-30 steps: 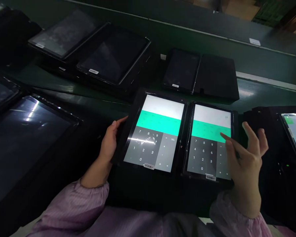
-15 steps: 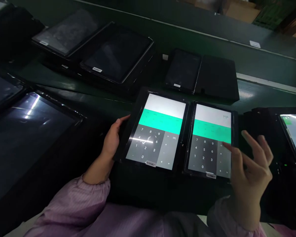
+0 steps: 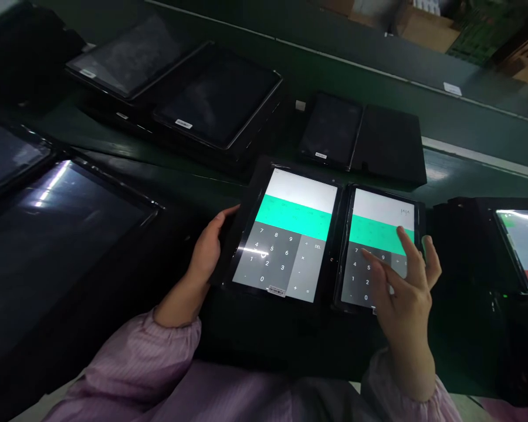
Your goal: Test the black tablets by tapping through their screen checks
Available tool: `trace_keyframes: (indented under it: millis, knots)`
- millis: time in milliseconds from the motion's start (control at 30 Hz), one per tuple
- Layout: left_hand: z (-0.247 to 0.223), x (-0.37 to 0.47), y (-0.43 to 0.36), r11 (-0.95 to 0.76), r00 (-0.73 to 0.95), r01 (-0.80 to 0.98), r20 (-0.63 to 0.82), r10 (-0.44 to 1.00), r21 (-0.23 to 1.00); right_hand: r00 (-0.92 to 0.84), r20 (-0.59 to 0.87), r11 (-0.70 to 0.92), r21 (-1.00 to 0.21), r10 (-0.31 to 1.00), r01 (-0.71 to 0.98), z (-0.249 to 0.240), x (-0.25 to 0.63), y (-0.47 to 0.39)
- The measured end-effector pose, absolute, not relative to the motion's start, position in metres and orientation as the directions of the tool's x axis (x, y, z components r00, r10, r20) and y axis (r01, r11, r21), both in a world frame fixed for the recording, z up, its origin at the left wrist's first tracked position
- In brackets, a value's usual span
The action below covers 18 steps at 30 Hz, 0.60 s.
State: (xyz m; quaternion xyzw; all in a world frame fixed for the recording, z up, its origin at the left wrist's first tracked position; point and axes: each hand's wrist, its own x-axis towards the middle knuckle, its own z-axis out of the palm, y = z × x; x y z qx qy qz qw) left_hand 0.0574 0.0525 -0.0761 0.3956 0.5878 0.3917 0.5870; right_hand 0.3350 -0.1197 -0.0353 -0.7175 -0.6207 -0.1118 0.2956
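Two lit tablets lie side by side, each showing a calculator keypad under a green band. My left hand [image 3: 207,246] grips the outer edge of the left tablet [image 3: 286,234], its fingers mostly hidden underneath. A small barcode label sits on that tablet's lower edge. Over the right tablet [image 3: 364,223], my right hand [image 3: 407,293] hovers with fingers apart and holds nothing. Its index fingertip is at the key just right of the 7, and the hand covers the keypad's right side. Whether the fingertip touches the glass I cannot tell.
Dark tablets [image 3: 220,97] lie on black trays at the back left. Behind the lit pair are another dark tablet [image 3: 332,129] and a black box [image 3: 389,140]. Large dark screens [image 3: 70,234] fill the left. A lit device [image 3: 525,246] stands at the right, cardboard boxes [image 3: 426,29] beyond.
My right hand has moved left across the right tablet, its index finger going from the operator column to the key right of the 7. My left hand keeps its grip.
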Motion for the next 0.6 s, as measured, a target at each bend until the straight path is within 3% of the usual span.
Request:
trace_keyframes:
  millis: [133, 367, 600]
  knots:
    - [-0.077, 0.055, 0.049, 0.382, 0.011, 0.029, -0.382, 0.924, 0.924, 0.197, 0.524, -0.044, -0.290, 0.828, 0.956, -0.034, 0.335, -0.117]
    - [-0.070, 0.053, 0.046, 0.379, 0.010, 0.085, -0.382, 0.924, 0.921, 0.547, 0.530, -0.387, -0.389, 0.649, 0.836, -0.029, 0.377, -0.131]
    - [-0.074, 0.053, 0.048, 0.368, 0.034, 0.086, -0.372, 0.928, 0.926, 0.542, 0.509, -0.383, -0.389, 0.669, 0.838, -0.040, 0.395, -0.127]
